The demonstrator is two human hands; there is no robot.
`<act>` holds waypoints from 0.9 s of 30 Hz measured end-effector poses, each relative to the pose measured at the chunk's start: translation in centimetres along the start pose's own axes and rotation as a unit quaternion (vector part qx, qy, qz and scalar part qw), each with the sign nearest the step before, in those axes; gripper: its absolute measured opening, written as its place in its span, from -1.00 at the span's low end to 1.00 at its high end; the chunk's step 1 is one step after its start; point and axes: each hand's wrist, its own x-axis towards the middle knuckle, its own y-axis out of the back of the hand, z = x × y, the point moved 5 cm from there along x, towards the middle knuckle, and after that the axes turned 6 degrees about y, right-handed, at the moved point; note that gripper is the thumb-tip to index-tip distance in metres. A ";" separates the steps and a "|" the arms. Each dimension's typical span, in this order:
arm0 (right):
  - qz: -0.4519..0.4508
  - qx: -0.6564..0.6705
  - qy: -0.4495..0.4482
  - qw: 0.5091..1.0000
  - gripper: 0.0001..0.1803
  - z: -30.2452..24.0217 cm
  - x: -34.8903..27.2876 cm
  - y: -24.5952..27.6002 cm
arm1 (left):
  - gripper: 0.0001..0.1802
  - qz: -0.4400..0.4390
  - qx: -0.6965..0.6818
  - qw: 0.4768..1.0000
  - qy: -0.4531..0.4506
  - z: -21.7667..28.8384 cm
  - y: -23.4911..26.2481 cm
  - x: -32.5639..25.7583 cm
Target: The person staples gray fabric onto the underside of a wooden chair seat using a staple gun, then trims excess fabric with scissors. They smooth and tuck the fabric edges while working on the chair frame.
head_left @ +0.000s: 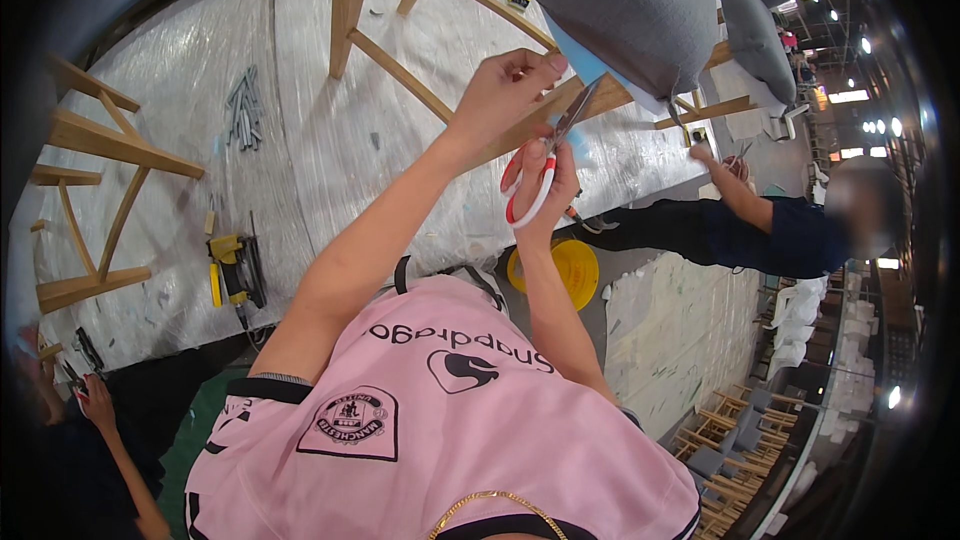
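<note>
My right hand [553,185] grips a pair of scissors [577,108] by red-and-white handles, the blades pointing up and away toward a grey upholstered chair [610,10]. A strip of light blue material [577,52] shows at the underside of the chair's grey cover, beside a wooden rail. Just left of the blades, my left hand [505,90] is closed in a pinch close to that blue strip. Whatever sits between its fingertips is too small to make out. The chair's wooden legs [355,10] stick out over the table.
Plastic film covers the worktable [320,160]. On it lie a yellow-and-black power tool [235,265], a bundle of metal rods [243,110] and another wooden chair frame [125,145]. A yellow bucket [572,275] stands below the edge. Co-workers are at right [760,230] and lower left [100,410].
</note>
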 end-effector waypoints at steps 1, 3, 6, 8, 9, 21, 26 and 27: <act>-0.020 -0.024 -0.011 0.999 -0.65 -0.1 -0.4 0.7 | -0.49 0.005 -0.014 1.000 -0.011 0.0 -0.8 -0.5; -0.090 -0.023 -0.093 0.991 -0.66 0.8 -1.8 2.5 | -0.57 0.030 0.013 0.998 -0.055 0.5 -1.2 -1.5; -0.215 -0.083 -0.166 0.959 -0.61 -0.3 -3.2 7.2 | -0.72 0.114 0.125 0.963 -0.207 3.2 -0.8 -3.0; -0.277 -0.138 -0.144 0.940 -0.56 -0.5 -3.1 10.9 | -0.78 0.211 0.179 0.881 -0.384 6.4 0.2 -3.9; -0.274 -0.151 -0.154 0.937 -0.54 -0.9 -2.8 12.5 | -0.79 0.214 0.215 0.833 -0.463 8.6 -0.1 -4.0; -0.291 -0.155 -0.110 0.938 -0.30 -7.5 7.2 21.5 | -0.76 0.181 0.393 0.666 -0.608 17.0 -7.3 3.4; -0.335 -0.129 -0.079 0.930 -0.13 -10.1 13.1 22.0 | -0.71 0.185 0.391 0.671 -0.602 18.7 -9.5 9.1; -0.363 -0.139 -0.055 0.920 -0.13 -11.1 14.3 21.6 | -0.69 0.184 0.393 0.671 -0.601 19.3 -9.9 10.5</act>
